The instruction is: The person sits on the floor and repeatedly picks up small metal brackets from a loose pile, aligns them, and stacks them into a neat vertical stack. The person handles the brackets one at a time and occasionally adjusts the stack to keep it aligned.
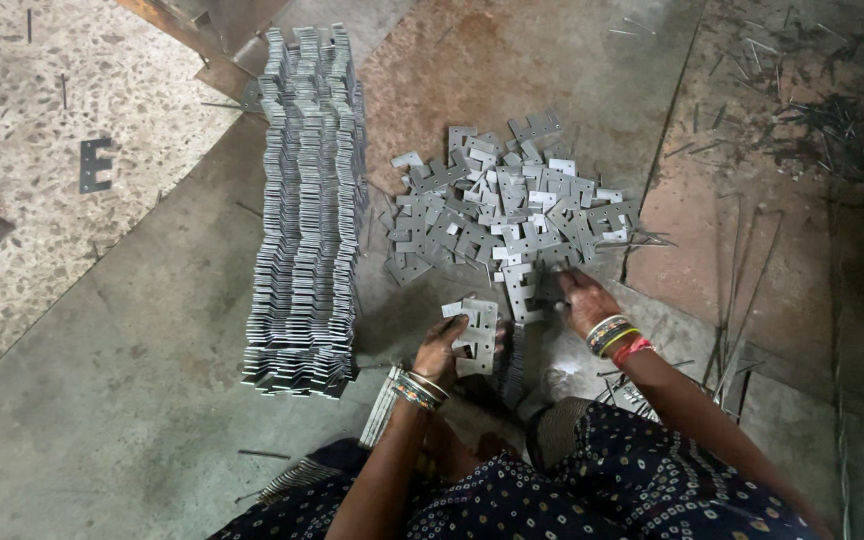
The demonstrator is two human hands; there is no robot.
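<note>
Down on the floor point(102, 420), our left hand point(439, 350) pinches flat grey E-shaped plates point(477, 335); our right hand point(580, 298) presses its fingers together on the loose pile point(512, 205), beside a ridged stack point(310, 200).

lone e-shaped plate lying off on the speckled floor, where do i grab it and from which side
Take the lone E-shaped plate by its straight spine, the left edge in the head view, probably pinching from above. It lies flat on the speckled floor with its prongs pointing right, so the spine gives one long unbroken edge. Lying flush, it likely needs an edge lifted first.
</note>
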